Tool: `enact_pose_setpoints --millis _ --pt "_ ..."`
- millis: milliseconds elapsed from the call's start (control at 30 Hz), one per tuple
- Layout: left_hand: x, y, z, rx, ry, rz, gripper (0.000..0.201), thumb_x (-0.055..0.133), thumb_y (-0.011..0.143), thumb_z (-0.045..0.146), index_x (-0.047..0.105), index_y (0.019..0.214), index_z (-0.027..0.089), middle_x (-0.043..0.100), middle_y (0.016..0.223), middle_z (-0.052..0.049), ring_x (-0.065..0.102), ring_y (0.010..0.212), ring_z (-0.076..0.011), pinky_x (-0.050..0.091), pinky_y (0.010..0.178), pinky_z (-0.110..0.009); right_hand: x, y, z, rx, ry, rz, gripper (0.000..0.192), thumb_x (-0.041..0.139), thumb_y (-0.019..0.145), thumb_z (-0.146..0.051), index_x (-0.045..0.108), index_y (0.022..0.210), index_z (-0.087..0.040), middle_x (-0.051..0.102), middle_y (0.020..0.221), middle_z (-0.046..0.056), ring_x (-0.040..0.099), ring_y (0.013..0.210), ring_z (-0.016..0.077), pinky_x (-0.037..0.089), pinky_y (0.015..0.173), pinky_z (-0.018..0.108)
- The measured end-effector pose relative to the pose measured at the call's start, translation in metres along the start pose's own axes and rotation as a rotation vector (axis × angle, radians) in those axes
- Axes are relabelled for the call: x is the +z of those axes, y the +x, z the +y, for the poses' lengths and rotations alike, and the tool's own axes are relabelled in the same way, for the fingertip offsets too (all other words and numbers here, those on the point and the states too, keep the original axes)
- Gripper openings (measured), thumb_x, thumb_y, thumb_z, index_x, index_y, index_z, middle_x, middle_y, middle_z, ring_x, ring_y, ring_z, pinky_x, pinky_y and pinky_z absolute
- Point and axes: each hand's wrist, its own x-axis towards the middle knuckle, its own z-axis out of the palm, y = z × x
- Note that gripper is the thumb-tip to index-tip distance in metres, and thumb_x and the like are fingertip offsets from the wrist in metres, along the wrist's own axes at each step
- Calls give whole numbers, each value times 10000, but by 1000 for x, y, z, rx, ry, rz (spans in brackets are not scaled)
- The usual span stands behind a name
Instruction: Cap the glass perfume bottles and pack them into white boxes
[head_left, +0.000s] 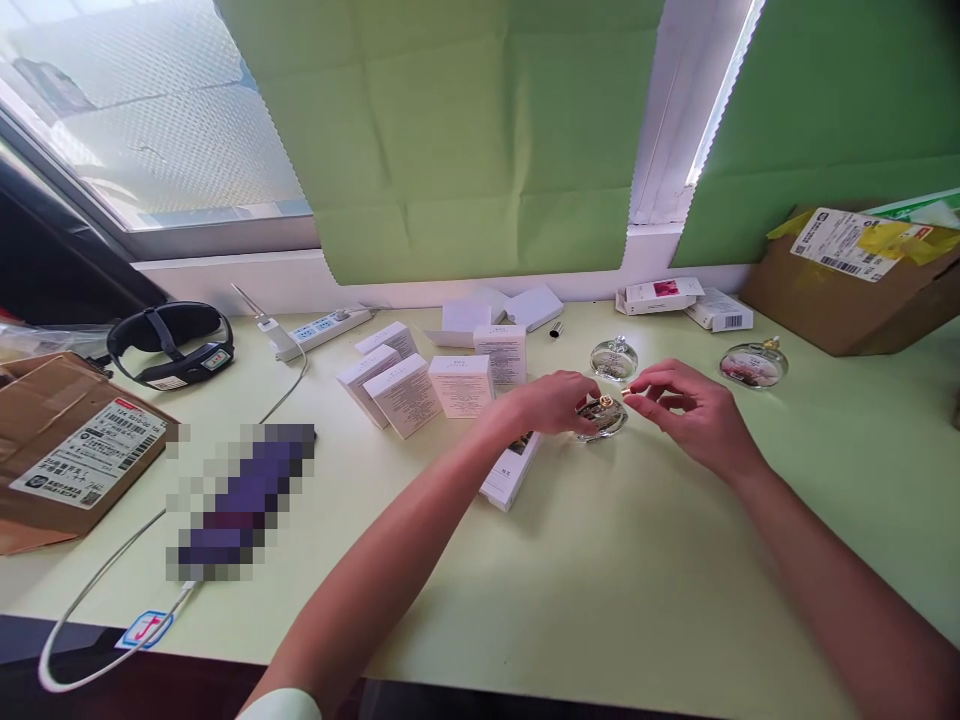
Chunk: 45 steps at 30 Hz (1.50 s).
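Glass round bottle (pixel 602 416) between left hand (pixel 551 402) fingers; right hand (pixel 686 410) fingers pinching small cap (pixel 626 391).

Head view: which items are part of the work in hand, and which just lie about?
In hand: left hand, right hand, round bottle, small gold cap.
Lying about: white boxes, two other bottles, power strip, headband, cartons.

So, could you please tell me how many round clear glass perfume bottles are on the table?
3. One round clear glass perfume bottle lies between the hands, one sits just behind it, and one rests further right, near the brown cardboard box. Others may be hidden.
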Motion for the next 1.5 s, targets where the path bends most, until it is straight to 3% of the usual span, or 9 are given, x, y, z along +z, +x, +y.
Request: enact_pose_setpoints --millis 133,267,533,900,1233,1333,1433,1500 --pt "4 1 2 -12 -75 -44 631 651 833 517 473 1350 201 685 1076 -56 634 979 -221 435 714 -275 -2 -1 -2 20 -10 -42 156 727 852 -416 715 895 -267 637 984 16 596 748 139 528 622 286" --pt "5 1 2 57 -122 -90 477 647 834 501 529 1203 222 685 988 -33 644 877 -201 413 674 -274 -2 -1 -5 6 -1 -98 139 733 850 -398 717 905 -271 636 981 11 591 721 128 526 630 289" --pt "3 1 1 87 -190 -109 323 648 832 462 534 1021 227 676 1002 -21 639 900 -192 404 722 -285 -1 -2 -4 13 -19 -129 143 723 860 -392 721 932 -269 629 991 15 587 704 126 522 631 302" --pt "6 4 0 92 -190 -93 344 649 823 500 519 981 225 677 1044 -27 635 918 -199 391 704 -290 3 -2 -6 3 -33 -118 177 692 876 -436 707 925 -267 650 980 34 614 750 159 527 611 307" --pt "4 2 4 91 -177 -90 308 654 837 447 552 1014 216 691 1037 -32 639 900 -196 417 721 -295 4 -1 4 79 31 -136 200 720 845 -461 696 903 -270 632 1005 36 604 787 166 527 600 285" --pt "6 2 3 91 -173 -97 374 635 837 494 563 1072 212 684 1054 -50 637 932 -215 425 737 -304 -5 -1 7 77 6 -208 365 771 794 -465 652 1103 -309 610 1147 44 621 862 189 562 686 317" --pt "9 3 2 94 -119 -71 482 613 823 567 567 1132 199 659 1118 -83 619 996 -243 435 750 -312 -12 -2 14 99 -51 -334 681 818 743 -463 494 1335 -374 545 1364 58 596 1127 264 570 888 397" --pt "10 3 2 87 -73 -40 505 586 824 604 577 1118 193 645 1147 -99 607 1032 -254 439 761 -312 -13 -4 21 130 -40 -427 763 793 773 -468 392 1420 -414 490 1468 56 568 1229 287 557 956 436"
